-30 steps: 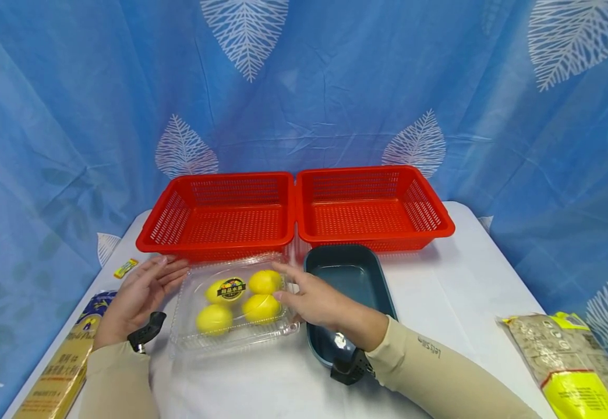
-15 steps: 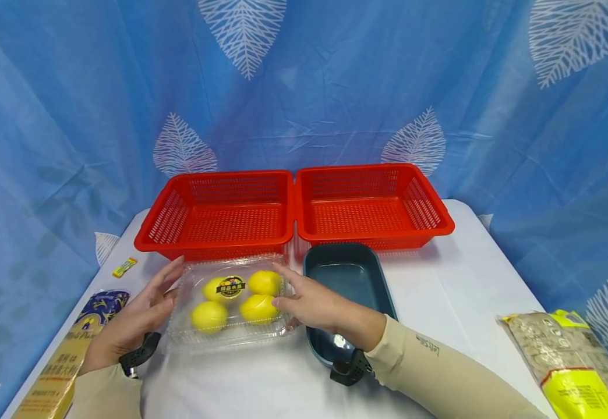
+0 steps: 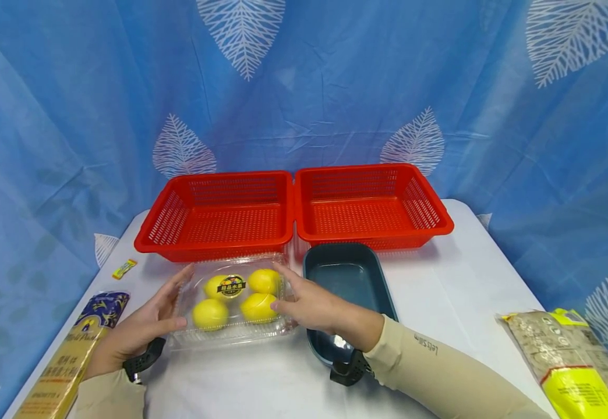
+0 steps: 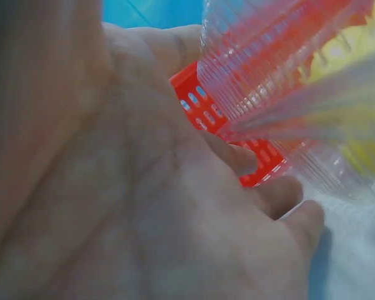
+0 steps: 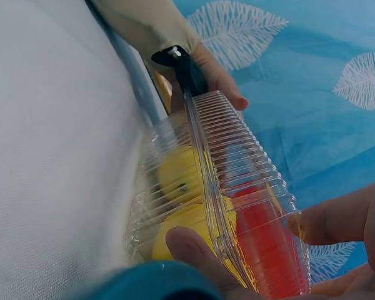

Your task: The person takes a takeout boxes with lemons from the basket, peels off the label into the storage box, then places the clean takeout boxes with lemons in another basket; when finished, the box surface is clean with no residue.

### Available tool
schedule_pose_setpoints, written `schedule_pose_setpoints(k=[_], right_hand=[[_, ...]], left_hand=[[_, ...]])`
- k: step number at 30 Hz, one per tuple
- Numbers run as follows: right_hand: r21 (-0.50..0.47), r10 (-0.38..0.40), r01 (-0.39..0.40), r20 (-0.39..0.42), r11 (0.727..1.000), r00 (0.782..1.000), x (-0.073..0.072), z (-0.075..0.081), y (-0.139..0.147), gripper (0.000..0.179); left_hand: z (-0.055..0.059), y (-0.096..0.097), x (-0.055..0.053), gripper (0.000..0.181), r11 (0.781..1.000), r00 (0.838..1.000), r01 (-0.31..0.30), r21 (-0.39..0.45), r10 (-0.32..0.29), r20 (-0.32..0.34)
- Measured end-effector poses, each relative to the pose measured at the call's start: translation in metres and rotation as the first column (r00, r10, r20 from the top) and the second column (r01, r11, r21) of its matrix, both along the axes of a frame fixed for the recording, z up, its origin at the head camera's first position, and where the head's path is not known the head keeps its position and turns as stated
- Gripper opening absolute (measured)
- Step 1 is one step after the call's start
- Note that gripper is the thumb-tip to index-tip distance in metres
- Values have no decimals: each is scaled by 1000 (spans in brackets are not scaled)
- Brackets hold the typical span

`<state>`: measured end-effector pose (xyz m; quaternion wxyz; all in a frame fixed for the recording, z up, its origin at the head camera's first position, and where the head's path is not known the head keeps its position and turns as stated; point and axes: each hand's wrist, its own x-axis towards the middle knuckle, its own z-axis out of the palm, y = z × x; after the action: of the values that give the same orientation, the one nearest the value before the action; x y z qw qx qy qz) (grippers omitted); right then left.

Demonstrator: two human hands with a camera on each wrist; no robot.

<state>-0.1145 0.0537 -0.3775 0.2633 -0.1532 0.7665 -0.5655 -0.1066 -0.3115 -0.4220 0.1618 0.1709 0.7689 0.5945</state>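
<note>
A clear plastic clamshell container (image 3: 230, 331) lies on the white table in the head view, with several yellow lemons (image 3: 210, 315) inside and a black label (image 3: 232, 286) on its lid. My right hand (image 3: 314, 302) holds its right end. In the right wrist view the thumb (image 5: 190, 244) lies on one side of the container and a finger touches the other. My left hand (image 3: 147, 326) is at the left end, thumb and fingers spread around it. The left wrist view shows the palm (image 4: 131, 187) apart from the ribbed plastic; whether all its fingertips touch is hard to tell.
Two red baskets (image 3: 215, 248) (image 3: 374, 237) stand side by side behind the container. A dark blue tray (image 3: 346, 273) lies under my right forearm. At the left are a spaghetti pack (image 3: 76, 361) and a small yellow-green packet (image 3: 124, 268); a bag (image 3: 561, 349) lies at the right.
My left hand drew back slightly from the container's far left corner, then came in again with its thumb spread toward the near corner. The right hand stayed on the right end.
</note>
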Motion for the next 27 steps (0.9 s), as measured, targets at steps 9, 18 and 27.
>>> schedule_pose_setpoints(k=[9,18,27], right_hand=[[37,17,-16,-29,999,999,1,-2,-1,83],[171,90,-63,-156,983,984,4,9,5,85],[258,182,-115,-253,959,950,3,29,16,81]], left_hand=[[1,-1,5,105,1000,1000,-8,-17,9,15],[0,-1,1,103,1000,1000,-2,-27,2,14],[0,1,0,101,999,999,21,34,-20,-25]])
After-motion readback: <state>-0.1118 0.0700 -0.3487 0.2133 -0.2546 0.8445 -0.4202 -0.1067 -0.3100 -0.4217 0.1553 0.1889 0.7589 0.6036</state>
